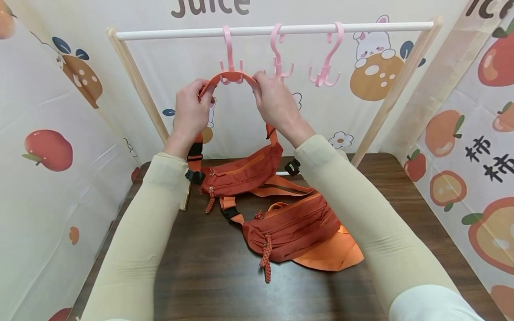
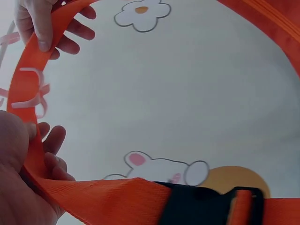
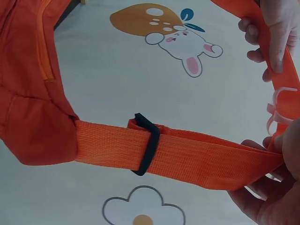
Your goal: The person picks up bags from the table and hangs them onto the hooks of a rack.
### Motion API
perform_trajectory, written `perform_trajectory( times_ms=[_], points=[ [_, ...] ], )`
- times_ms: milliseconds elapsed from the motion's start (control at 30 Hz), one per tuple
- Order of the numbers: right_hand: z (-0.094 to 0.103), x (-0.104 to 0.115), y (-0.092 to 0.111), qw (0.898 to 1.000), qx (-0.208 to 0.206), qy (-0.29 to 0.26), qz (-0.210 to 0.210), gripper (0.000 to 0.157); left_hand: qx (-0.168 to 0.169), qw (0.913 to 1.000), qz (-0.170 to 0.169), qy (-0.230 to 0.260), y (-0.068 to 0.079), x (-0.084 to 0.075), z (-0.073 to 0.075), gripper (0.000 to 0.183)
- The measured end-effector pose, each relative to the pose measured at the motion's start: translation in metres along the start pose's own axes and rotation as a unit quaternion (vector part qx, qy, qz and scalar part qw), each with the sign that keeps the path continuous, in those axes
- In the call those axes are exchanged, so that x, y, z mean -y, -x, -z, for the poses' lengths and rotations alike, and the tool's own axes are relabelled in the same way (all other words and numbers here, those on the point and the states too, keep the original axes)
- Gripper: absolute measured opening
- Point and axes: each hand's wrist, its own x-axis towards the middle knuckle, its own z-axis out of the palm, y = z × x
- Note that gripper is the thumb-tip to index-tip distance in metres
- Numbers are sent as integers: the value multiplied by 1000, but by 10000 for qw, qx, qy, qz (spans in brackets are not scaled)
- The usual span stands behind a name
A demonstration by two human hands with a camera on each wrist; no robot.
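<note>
An orange waist bag (image 1: 245,171) hangs by its strap (image 1: 230,76), which arches against the prongs of the leftmost pink hook (image 1: 229,51). My left hand (image 1: 192,109) pinches the strap on the left of the hook, and my right hand (image 1: 277,102) pinches it on the right. In the left wrist view the strap runs past a black buckle (image 2: 201,206). A black slider (image 3: 149,145) sits on the strap in the right wrist view. Below, a second orange waist bag (image 1: 295,227) lies on the dark wooden table (image 1: 209,276).
Two more pink hooks, a middle one (image 1: 277,49) and a right one (image 1: 331,58), hang from the white rail (image 1: 180,33) of a wooden rack. An orange cap-like brim (image 1: 333,254) shows under the lower bag. Printed cloth (image 1: 48,214) stands around the table.
</note>
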Motion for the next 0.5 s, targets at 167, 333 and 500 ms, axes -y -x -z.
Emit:
perform_trajectory(
  times_ms=[167, 333, 500],
  points=[
    [-10, -10, 4, 9997, 214, -22, -75, 32, 28, 10000, -1, 74, 8, 14, -6, 33],
    [-23, -23, 10, 9993, 366, 75, -20, 34, -57, 9999, -20, 80, 19, 30, -13, 30],
    [-33, -33, 19, 9986, 532, 26, -76, 32, -123, 9999, -65, 102, 30, 44, -17, 30]
  ],
)
